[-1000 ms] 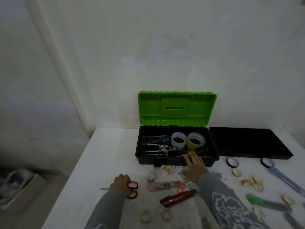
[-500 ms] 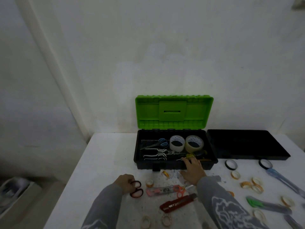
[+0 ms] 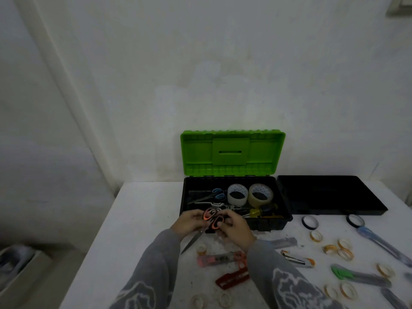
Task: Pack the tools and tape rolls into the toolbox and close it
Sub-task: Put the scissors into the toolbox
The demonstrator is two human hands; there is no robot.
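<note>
A: What changed?
B: The scissors (image 3: 211,219) left the worktop (image 3: 142,210); both the left hand (image 3: 189,221) and right hand (image 3: 234,226) now grip them, at the toolbox (image 3: 283,210) front edge.
A: Meaning?
B: Probably going inside next.

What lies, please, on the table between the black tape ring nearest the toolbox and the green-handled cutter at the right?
In the head view, small orange tape rolls lie between black tape ring and green-handled cutter.
</note>
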